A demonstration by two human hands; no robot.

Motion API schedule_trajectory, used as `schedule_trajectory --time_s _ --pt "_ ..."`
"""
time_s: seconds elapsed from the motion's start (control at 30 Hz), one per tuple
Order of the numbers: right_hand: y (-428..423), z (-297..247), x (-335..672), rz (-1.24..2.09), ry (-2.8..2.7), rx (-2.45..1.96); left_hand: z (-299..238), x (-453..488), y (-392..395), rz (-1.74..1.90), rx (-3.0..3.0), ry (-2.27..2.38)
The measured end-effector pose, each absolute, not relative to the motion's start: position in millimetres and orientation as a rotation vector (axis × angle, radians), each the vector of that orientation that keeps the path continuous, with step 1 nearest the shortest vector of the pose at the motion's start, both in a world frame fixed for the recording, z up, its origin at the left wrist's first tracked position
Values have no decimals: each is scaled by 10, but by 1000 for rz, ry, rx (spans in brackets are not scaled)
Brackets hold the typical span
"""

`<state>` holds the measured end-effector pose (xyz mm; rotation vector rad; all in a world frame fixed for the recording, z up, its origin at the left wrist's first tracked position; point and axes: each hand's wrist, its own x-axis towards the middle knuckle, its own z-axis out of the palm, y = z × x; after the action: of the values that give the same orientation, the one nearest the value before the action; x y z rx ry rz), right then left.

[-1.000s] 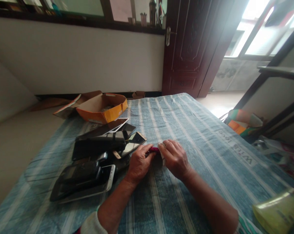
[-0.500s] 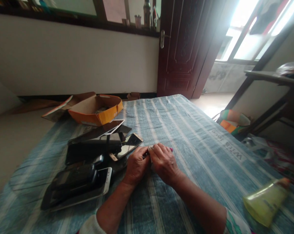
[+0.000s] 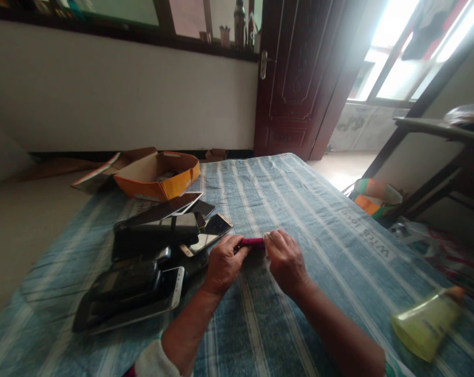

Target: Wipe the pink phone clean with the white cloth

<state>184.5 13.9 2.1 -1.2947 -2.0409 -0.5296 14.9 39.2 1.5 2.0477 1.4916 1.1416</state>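
Observation:
A slim magenta phone, seen edge-on, is held level just above the cloth-covered table. My left hand is closed around its left end, thumb toward me. At the right end, my right hand has its fingers curled over a small white cloth, pressed against the phone; most of the cloth is hidden by the fingers. Left of my hands lies a gold-framed phone, face up. Beside it is a pile of dark devices, and a white-edged phone lies under a black device.
An open orange cardboard box stands at the table's far left. On the right lies a translucent yellow container. A striped blue tablecloth covers the table. Beyond are a dark red door and a shelf at right.
My right hand has slid right, away from my left hand, with the white cloth. The magenta phone's middle now shows between the hands. My left hand keeps its grip almost in place.

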Motion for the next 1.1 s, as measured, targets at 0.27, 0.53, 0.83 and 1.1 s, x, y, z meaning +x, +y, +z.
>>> schedule_trajectory --time_s 0.27,0.53,0.83,1.1 --pt "210 39 1353 -538 -2110 -1269 42 114 402 1163 2014 1450" --pt "151 39 1697 -540 -2097 -1299 22 133 409 1173 2044 1465" --pt "192 -28 1983 -544 -1958 -1394 -6 136 426 1173 2079 1498" --pt "168 -9 1496 -523 -2059 -1336 -20 120 445 1178 2073 1450"
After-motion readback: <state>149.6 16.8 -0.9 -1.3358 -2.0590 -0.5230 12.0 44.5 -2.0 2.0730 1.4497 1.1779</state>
